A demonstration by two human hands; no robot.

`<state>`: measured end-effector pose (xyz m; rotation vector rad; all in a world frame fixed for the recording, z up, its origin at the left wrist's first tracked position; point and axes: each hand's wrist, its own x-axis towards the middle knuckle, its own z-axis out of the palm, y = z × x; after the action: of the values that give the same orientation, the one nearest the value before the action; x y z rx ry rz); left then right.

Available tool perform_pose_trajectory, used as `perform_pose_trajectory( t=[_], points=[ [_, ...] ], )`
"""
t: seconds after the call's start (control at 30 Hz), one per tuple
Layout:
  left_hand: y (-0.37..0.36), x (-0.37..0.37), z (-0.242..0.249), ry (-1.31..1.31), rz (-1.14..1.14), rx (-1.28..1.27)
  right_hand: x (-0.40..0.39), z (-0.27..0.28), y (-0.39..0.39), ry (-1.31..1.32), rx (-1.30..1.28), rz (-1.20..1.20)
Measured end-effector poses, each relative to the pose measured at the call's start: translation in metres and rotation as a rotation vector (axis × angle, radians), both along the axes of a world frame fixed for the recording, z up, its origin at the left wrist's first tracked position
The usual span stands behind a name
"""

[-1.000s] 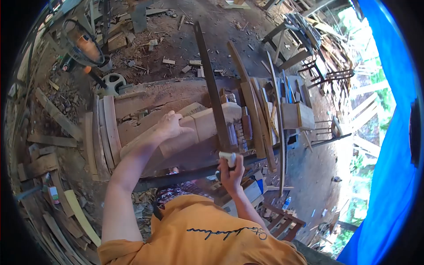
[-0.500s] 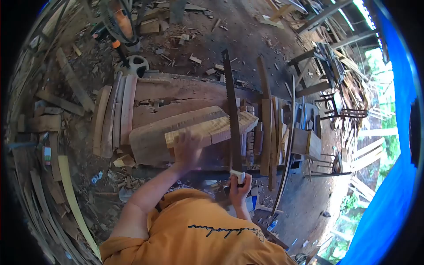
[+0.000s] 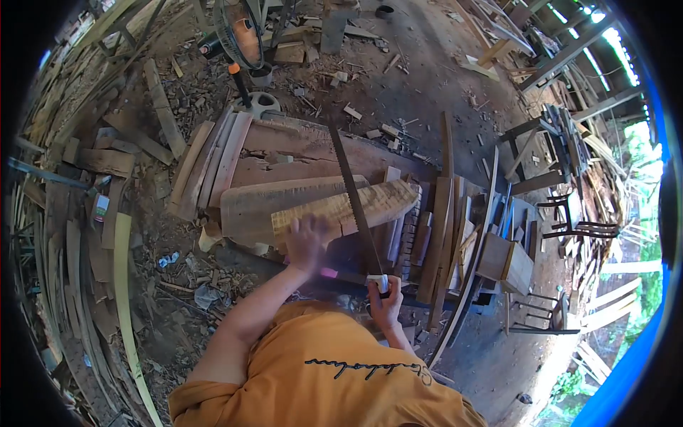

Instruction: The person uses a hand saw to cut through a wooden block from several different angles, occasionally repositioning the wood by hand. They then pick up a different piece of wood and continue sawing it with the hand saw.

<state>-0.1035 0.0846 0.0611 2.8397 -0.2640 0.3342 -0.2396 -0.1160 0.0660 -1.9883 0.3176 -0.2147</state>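
My right hand (image 3: 385, 304) is closed around the pale handle (image 3: 378, 282) of a handsaw. The long toothed saw blade (image 3: 350, 186) slants up and to the left, crossing over a light wooden board (image 3: 388, 199). A short dark cut line shows in the board's near edge, just left of the blade. My left hand (image 3: 306, 243) rests on the left end of that board, fingers spread and a little blurred. Under the light board lies a wider, darker plank (image 3: 245, 210).
A large timber slab (image 3: 274, 153) serves as the work surface. Upright planks (image 3: 226, 160) stand at its left, more strips (image 3: 435, 228) at its right. A fan (image 3: 242, 39) stands beyond, chairs (image 3: 580, 217) at the right. Offcuts litter the ground.
The saw has tilted to the left and its blade now crosses the board closer to the cut line. My left hand stays on the board. The whole view has shifted and turned slightly.
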Motion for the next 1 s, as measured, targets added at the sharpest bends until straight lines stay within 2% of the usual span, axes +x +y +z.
perform_pose_trajectory(
  t=[0.2, 0.3, 0.4, 0.5, 0.6, 0.67, 0.83, 0.9, 1.0],
  points=[
    [-0.003, 0.0, -0.001, -0.022, 0.004, -0.067, 0.0, 0.004, -0.017, -0.011, -0.015, 0.103],
    [-0.004, -0.003, -0.002, 0.022, 0.014, 0.023, 0.001, 0.002, -0.022, -0.087, -0.079, 0.125],
    [-0.002, -0.002, 0.001, -0.026, -0.032, -0.065, 0.0, 0.012, -0.021, -0.035, -0.045, 0.093],
    [0.011, 0.017, 0.005, 0.039, -0.12, -0.033, 0.001, 0.022, -0.017, -0.01, 0.049, 0.05],
    [0.029, 0.042, 0.021, 0.152, -0.18, -0.121, 0.005, 0.018, -0.017, -0.052, 0.053, 0.039],
    [0.044, 0.056, 0.014, 0.365, -0.17, -0.258, 0.008, 0.011, -0.02, -0.098, 0.009, 0.042],
    [0.051, 0.09, 0.0, 0.497, -0.169, -0.16, 0.012, 0.015, -0.02, -0.155, -0.091, 0.045],
    [0.048, 0.099, -0.008, 0.515, -0.088, -0.089, 0.015, 0.011, -0.019, -0.192, -0.138, 0.071],
    [0.038, 0.089, 0.02, 0.492, -0.052, 0.03, 0.014, 0.015, -0.013, -0.078, -0.091, 0.105]
  ],
)
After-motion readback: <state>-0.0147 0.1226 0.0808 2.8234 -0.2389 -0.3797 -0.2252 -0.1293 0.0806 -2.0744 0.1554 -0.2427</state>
